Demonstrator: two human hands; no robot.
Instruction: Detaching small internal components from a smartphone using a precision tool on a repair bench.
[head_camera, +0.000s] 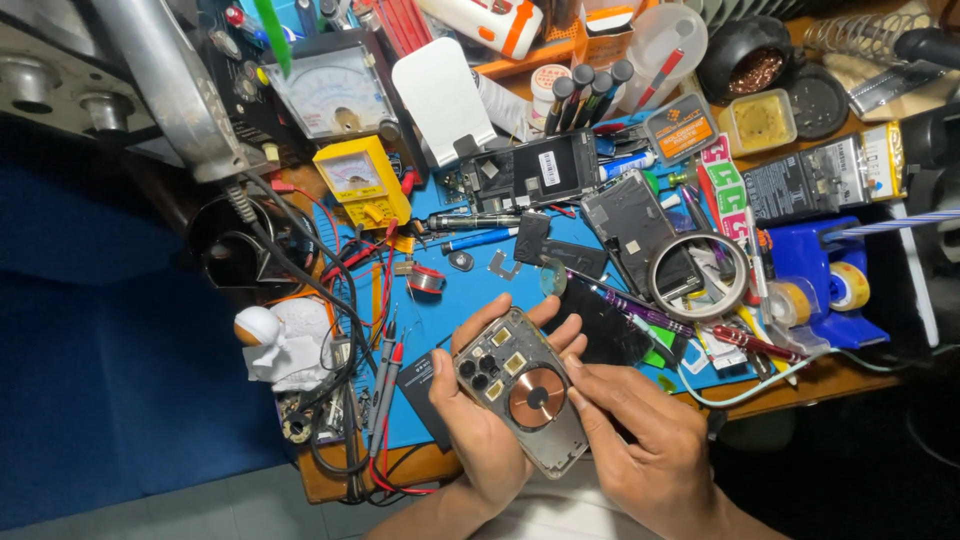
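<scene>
Cluttered from edge to edge, your tabletop (800, 385) carries a blue work mat (440, 310) strewn with tools and phone parts. You hold an opened phone back housing (520, 395) over the near edge of the tabletop, its copper-coloured charging coil (537, 397) and camera openings facing up at you. Your left hand (475, 415) is wrapped around the housing from beneath, thumb on its left side and fingers curled up past its far end. Your right hand (640, 430) is closed against the housing's right edge, fingertips touching it just beside the coil. A ring magnifier (698, 275) lies on the mat beyond your right hand, and a yellow multimeter (360, 180) sits toward the far left corner of the mat, well apart from your hands.
</scene>
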